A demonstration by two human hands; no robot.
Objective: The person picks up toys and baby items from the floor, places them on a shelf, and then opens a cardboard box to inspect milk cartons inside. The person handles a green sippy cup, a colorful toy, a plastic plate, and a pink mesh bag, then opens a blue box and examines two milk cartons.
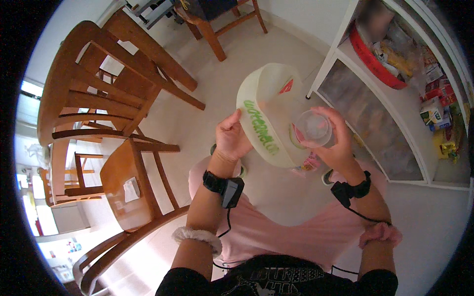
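Observation:
My left hand (232, 136) grips the left side of a pale translucent plastic basin (255, 127), thumb on its outer wall. The basin is tilted, bears green lettering on the side and shows red and green printed patches. My right hand (339, 138) holds a small clear plastic cup (314, 127) at the basin's right side. The cup's round face is turned up towards me, and my fingers curl around its far edge. Whether the cup touches the basin cannot be made out. Below the basin, a pink packet (311, 162) shows between my feet, partly hidden.
A white cabinet (385, 107) stands at the right. On its shelf are a red-rimmed round container (374, 61) and several packets and boxes (437, 107). At the left, a wooden chair (122, 207) carries a folded white paper (132, 189). Cords hang from black wrist devices (232, 192).

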